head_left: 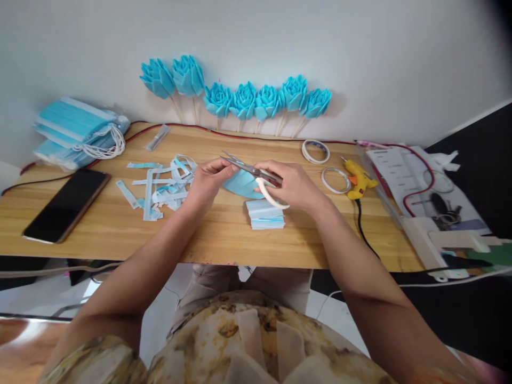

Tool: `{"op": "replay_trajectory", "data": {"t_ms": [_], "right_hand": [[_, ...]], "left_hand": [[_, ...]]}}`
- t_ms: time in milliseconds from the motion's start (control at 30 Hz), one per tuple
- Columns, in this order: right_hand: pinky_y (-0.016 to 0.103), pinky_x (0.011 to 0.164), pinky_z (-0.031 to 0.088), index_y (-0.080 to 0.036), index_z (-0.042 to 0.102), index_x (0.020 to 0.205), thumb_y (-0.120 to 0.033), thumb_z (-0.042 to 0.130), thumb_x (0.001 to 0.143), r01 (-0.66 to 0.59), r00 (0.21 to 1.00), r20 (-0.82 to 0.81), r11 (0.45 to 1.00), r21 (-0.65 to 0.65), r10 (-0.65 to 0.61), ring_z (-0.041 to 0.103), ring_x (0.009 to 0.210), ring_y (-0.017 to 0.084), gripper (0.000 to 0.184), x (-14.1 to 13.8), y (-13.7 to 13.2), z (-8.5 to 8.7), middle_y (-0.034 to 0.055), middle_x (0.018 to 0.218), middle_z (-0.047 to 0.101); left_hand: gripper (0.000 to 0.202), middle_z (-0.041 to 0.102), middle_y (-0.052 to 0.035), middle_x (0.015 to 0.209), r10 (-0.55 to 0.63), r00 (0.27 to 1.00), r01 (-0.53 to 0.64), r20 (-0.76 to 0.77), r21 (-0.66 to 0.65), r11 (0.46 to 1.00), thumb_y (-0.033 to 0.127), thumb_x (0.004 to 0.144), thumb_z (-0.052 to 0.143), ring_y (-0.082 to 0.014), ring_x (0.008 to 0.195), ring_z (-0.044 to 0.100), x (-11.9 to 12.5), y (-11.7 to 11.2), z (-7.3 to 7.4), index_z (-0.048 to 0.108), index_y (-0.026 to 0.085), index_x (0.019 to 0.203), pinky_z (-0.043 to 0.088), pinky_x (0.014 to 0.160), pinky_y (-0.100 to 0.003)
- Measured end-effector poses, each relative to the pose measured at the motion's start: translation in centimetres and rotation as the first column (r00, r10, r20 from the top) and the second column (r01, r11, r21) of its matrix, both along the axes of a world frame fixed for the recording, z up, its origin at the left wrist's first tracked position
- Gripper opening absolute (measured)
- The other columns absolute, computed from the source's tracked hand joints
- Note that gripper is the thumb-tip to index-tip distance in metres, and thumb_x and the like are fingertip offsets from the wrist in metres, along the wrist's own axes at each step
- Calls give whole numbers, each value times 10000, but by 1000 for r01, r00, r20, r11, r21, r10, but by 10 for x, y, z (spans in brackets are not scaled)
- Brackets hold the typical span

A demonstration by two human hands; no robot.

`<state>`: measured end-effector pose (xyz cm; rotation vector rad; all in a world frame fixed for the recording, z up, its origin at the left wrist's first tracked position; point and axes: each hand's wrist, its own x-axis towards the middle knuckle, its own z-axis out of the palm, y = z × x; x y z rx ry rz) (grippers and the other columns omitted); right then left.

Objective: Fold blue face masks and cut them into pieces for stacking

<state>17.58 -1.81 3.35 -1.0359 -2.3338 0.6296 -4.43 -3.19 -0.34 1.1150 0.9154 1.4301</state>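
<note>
My right hand (294,184) is closed round the white handles of a pair of scissors (256,173), whose blades point left and up. My left hand (210,178) pinches the edge of a blue piece of face-mask fabric (242,185) that lies between both hands, under the blades. Just in front of my hands a small stack of cut blue squares (264,214) rests on the wooden table (224,240).
Blue and white mask offcuts (160,186) lie left of my hands, a black phone (66,204) further left, a pile of face masks (78,130) at the back left. Several blue fabric roses (240,98) lean against the wall. Two tape rolls (316,151) and a yellow glue gun (359,178) sit right.
</note>
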Motion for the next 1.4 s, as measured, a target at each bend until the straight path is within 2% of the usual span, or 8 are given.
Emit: {"op": "replay_trajectory", "data": {"t_ms": [500,667,767,867,933,1033,1267,1400], "right_hand": [[283,692,433,-232,698,1195,-416,707,853,79,997,5,997,23,-79,633,731,164,388,4,5,-3,33,943,769],[346,764,450,-232,664,1234,-372,698,834,178,973,121,972,157,-197,681,947,268,425,7,10,-2,78,1079,769],[380,797,457,-233,659,1233,-330,665,842,193,960,158,956,221,-230,669,1041,306,402,8,11,-2,90,1137,759],[404,839,459,-224,655,1239,-285,635,848,167,957,190,951,261,-221,656,1079,315,396,7,10,-3,99,1156,752],[414,861,458,-214,652,1247,-272,624,851,141,955,214,951,276,-204,647,1093,319,401,6,9,-3,109,1166,746],[419,876,454,-205,644,1270,-266,622,855,103,952,249,950,296,-181,635,1117,327,420,3,6,-1,123,1192,736],[403,885,446,-213,621,1311,-281,607,882,41,946,288,937,347,-148,617,1150,317,435,1,1,0,116,1223,721],[396,872,448,-219,623,1307,-279,609,883,38,945,291,931,364,-152,618,1155,314,429,1,1,0,112,1216,722]], "left_hand": [[304,736,-3,723,36,999,-37,-29,-48,998,486,604,926,-147,660,601,0,0,1,788,231,696,487,657,-286],[252,710,-25,700,125,967,-143,-222,-68,987,435,716,850,-173,660,592,-18,11,-6,770,196,700,463,635,-302],[169,748,-59,886,303,861,-279,-408,120,953,327,755,818,-234,857,651,-32,18,-6,793,207,871,496,789,-342],[292,720,-74,1134,484,765,-337,-425,377,863,277,751,829,-300,1194,587,-35,17,2,768,264,1036,428,1053,-418],[265,700,-81,1204,490,745,-272,-453,464,843,302,781,811,-324,1284,528,-30,12,10,760,280,1040,346,1143,-466],[167,705,-99,1203,444,690,-102,-572,530,842,354,846,746,-343,1249,532,-21,9,23,757,273,991,301,1156,-512],[169,710,-83,1182,508,267,209,-819,564,799,334,955,572,-291,1144,576,-15,18,41,712,240,942,366,1062,-517],[164,714,-74,1152,522,185,253,-832,554,793,324,959,565,-276,1111,584,-15,19,42,690,231,909,384,1027,-499]]}}
